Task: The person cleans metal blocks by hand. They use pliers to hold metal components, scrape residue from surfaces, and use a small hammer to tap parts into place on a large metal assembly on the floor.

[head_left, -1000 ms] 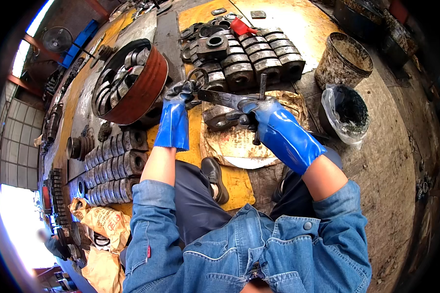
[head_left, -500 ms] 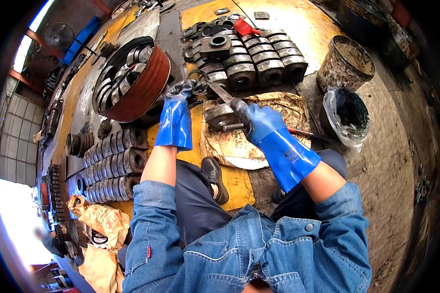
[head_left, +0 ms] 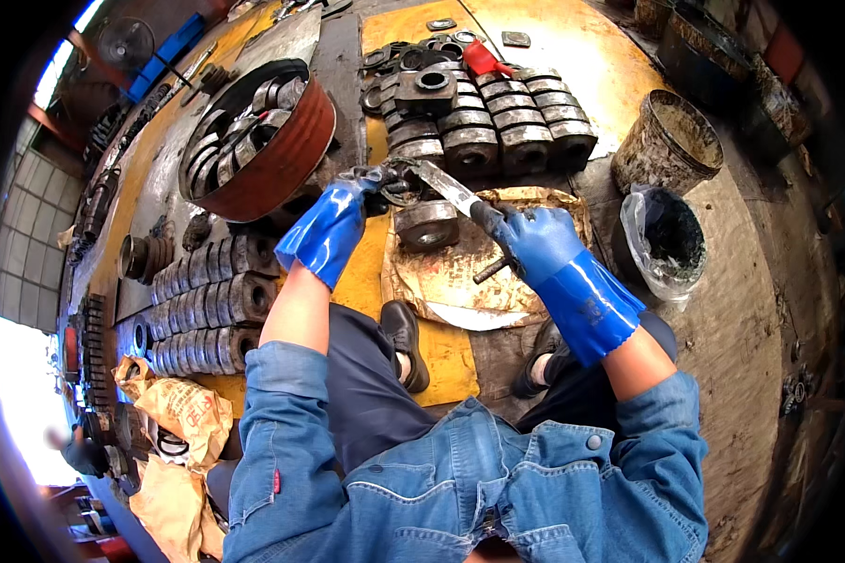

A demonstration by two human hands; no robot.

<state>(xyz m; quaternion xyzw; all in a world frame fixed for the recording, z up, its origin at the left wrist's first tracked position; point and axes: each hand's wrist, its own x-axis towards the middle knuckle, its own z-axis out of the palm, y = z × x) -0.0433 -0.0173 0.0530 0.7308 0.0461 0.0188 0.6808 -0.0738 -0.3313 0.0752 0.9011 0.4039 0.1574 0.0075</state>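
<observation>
Both my hands wear blue rubber gloves. My left hand point(head_left: 336, 208) is closed on a dark metal ring point(head_left: 400, 184), held above the near end of the stacked metal blocks. My right hand point(head_left: 535, 242) grips the dark handle of a flat-bladed scraper point(head_left: 446, 188). Its blade points up and left, with the tip against or very near the ring. A short dark rod point(head_left: 491, 270) sticks out below my right fist; whether it belongs to the scraper I cannot tell. Between my hands, one metal block point(head_left: 426, 226) rests on a stained paper sack point(head_left: 441, 283).
Rows of metal blocks point(head_left: 526, 131) stand ahead, with a red scoop point(head_left: 483, 60) on top. To the left are a red drum point(head_left: 282, 169) of metal parts and more block rows point(head_left: 207, 310). A dirty bucket point(head_left: 662, 145) and a plastic-lined black bucket point(head_left: 662, 249) stand right.
The scraper has swung flatter, its handle moving right with my right hand. My left hand has tilted, bringing the ring right and lower. The rod has come away from beside the block.
</observation>
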